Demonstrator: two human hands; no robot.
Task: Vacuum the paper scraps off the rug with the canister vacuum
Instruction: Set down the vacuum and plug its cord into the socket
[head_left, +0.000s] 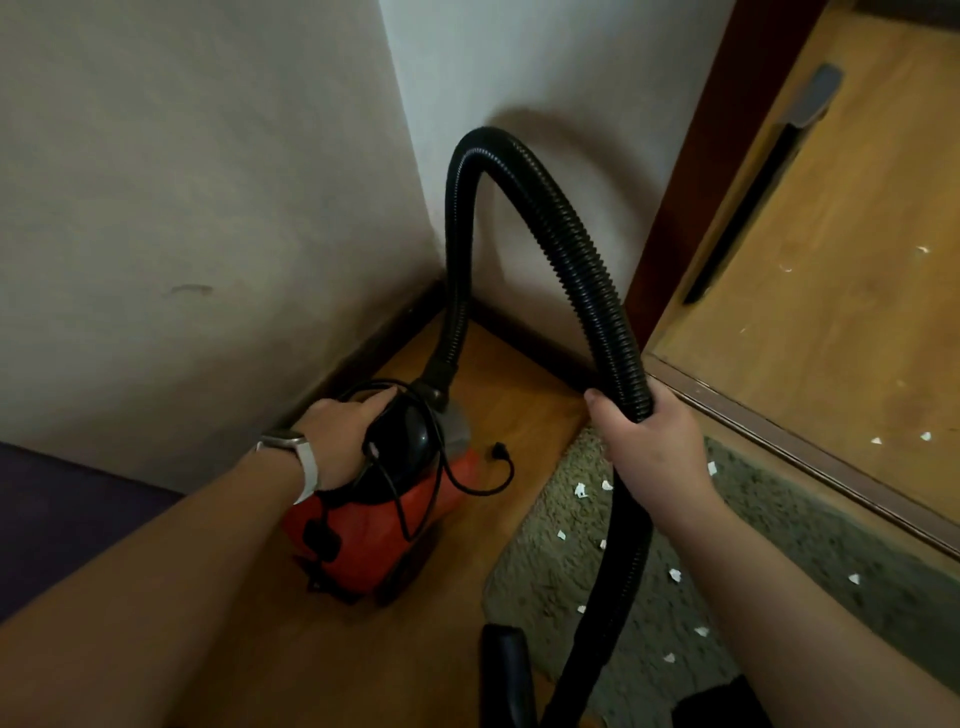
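So the red canister vacuum (395, 514) sits on the wood floor (519, 415) in the corner, just left of the green shag rug (561, 561). The left hand (340, 441), wristwatch (296, 457) on, is clamped over the black top handle with the power cord (441, 467) looped loosely around it. The plug (500, 451) is lying on the floor, so I'd say it isn't plugged in yet. The right hand (649, 441) is wrapped tight around the ribbed black hose (571, 270), which arches up from the canister's front and drops down past the hand toward the nozzle (506, 670) at the bottom edge.

Handling-wise: that canister looks compact but probably has some heft, so the top handle is the place to lift it. The loose cord under the palm could slip or snag. The hose is floppy and springy and will twist wherever it likes, so for real control I'd grab lower, near the rigid end.

The paper scraps (579, 489) are small, light white bits scattered over the rug. The shag pile might cling to them. A few more seem to show in the mirrored door (831, 312) on the right.
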